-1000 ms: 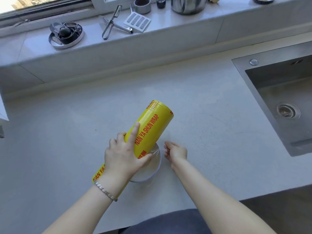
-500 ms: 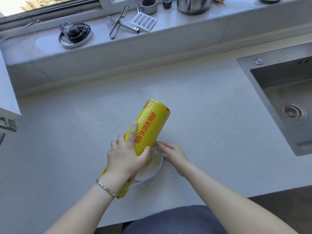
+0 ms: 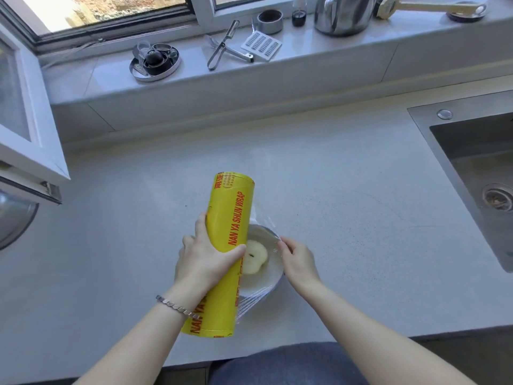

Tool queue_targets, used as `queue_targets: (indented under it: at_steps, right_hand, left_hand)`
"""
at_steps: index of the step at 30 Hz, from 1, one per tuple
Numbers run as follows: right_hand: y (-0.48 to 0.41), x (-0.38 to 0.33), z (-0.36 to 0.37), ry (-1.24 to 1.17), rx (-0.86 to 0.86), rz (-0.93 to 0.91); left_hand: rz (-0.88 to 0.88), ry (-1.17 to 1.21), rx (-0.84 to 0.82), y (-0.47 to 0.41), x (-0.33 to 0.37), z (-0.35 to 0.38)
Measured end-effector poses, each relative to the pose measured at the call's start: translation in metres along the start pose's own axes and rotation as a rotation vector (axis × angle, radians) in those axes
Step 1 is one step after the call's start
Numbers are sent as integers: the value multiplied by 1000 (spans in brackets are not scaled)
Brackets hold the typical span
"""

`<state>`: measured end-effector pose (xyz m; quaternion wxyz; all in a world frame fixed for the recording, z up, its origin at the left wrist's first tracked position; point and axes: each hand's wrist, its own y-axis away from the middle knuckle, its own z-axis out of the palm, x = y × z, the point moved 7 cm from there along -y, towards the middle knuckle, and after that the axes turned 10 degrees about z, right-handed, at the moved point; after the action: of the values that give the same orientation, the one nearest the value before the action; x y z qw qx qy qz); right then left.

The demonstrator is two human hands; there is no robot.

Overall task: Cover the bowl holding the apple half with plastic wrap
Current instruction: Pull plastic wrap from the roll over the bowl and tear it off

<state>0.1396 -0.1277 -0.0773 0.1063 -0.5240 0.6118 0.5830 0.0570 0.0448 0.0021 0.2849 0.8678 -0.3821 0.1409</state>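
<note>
A white bowl point(image 3: 273, 276) sits on the grey counter near the front edge, with a pale apple half point(image 3: 254, 257) cut side up inside it. My left hand point(image 3: 205, 259) grips a long yellow plastic wrap roll point(image 3: 226, 240) lying over the bowl's left side. Clear film point(image 3: 263, 220) stretches from the roll across the bowl to the right. My right hand point(image 3: 297, 259) pinches the film's edge at the bowl's right rim.
A steel sink point(image 3: 477, 173) is set into the counter at the right. The window ledge at the back holds a peeler point(image 3: 222, 48), a grater point(image 3: 261, 47), a round metal dish point(image 3: 155, 61) and a kettle point(image 3: 342, 13). An open window frame point(image 3: 27, 129) juts in at left.
The roll has swung more upright and shifted left, uncovering the apple half. My right hand has moved to the bowl's right rim and drawn film across it.
</note>
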Motion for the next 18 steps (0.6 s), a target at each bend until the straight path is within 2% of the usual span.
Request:
queue_targets:
  at_steps: [4,7,9,12,13,16,18]
  right_hand:
    - [4,0,6,18,25,-22]
    - [7,0,6,31,32,-28]
    - [7,-2,5,57,19,-37]
    - [5,-4,3,95,-3,-47]
    - [4,-4,2,102,-5,-47]
    - [1,-1,-3,129,0,-44]
    - [0,-1,0,132,-12,-36]
  left_hand:
    - [-96,-214,106,12,-16,-12]
    - [-112,-203,144,14,-14,-10]
    - [-136,-31,71,6,-23,-4]
    - [-180,535,-126,-3,-37,3]
    - [-177,620,-160,-3,-38,3]
    - [-195,690,-128,-3,-43,5]
    - [-188,551,-13,-2,-53,-5]
